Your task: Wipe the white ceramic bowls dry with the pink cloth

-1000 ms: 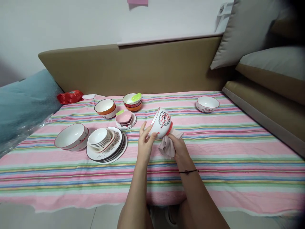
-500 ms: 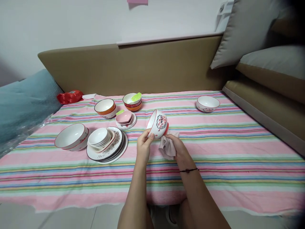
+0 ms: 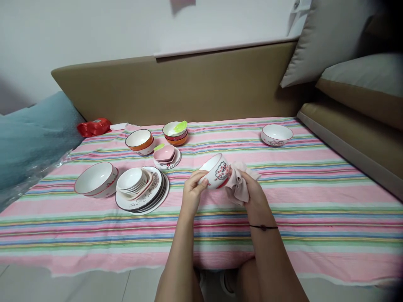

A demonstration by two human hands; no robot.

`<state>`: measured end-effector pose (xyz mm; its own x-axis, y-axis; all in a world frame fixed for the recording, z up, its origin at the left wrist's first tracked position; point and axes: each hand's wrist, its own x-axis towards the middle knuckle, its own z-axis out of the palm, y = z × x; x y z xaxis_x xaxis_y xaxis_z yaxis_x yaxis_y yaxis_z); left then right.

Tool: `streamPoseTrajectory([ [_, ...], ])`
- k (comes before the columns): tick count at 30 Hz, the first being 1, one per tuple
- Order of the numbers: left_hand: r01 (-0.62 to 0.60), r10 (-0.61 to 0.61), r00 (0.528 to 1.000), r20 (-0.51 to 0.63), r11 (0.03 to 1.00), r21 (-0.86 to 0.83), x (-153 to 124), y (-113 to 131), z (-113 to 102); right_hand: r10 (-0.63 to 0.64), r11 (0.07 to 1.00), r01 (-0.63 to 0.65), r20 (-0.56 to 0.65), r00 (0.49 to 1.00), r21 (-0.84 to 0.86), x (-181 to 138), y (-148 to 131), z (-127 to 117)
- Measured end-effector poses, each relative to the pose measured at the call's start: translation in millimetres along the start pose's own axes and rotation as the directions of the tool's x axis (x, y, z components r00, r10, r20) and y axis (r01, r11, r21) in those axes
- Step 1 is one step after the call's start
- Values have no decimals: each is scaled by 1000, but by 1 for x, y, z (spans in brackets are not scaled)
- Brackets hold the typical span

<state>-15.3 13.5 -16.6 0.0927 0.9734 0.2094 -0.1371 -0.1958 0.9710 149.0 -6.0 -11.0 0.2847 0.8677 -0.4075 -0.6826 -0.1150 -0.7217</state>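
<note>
A white bowl [image 3: 217,170] with a red and black flower print is tilted on its side in the air, its mouth facing up and left. My left hand [image 3: 194,187] grips its rim, thumb on the outside. In my right hand [image 3: 252,186] is a crumpled pale pink cloth [image 3: 238,187], which lies against the bowl's base and right side. Part of the base is hidden by the cloth. Some of my right fingers are out of sight behind the cloth.
Left on the striped cloth [image 3: 283,239] stand a large bowl [image 3: 97,180], stacked plates with small bowls [image 3: 130,179], orange-rimmed bowls [image 3: 139,140], pink dishes [image 3: 164,154] and bowls holding a green dish [image 3: 180,127]. Another flowered bowl [image 3: 277,135] sits at right. Cushions [image 3: 362,79] flank the right side.
The bowl has turned and shifted slightly right and down. My right hand has moved right and up with the cloth, which now covers more of the bowl's base side.
</note>
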Motion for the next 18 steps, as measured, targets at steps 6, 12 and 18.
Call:
streamPoseTrajectory([
  [6,-51,28,992,124,981,189,-5,3,11,-432,897,435,-338,836,-70,0,-16,-6],
  [12,-291,61,906,418,807,513,-6,4,12,-751,619,642,-102,652,-452,4,-21,-22],
  [18,-396,-31,832,555,668,630,-13,-9,1,-564,460,568,270,780,-682,21,14,-23],
])
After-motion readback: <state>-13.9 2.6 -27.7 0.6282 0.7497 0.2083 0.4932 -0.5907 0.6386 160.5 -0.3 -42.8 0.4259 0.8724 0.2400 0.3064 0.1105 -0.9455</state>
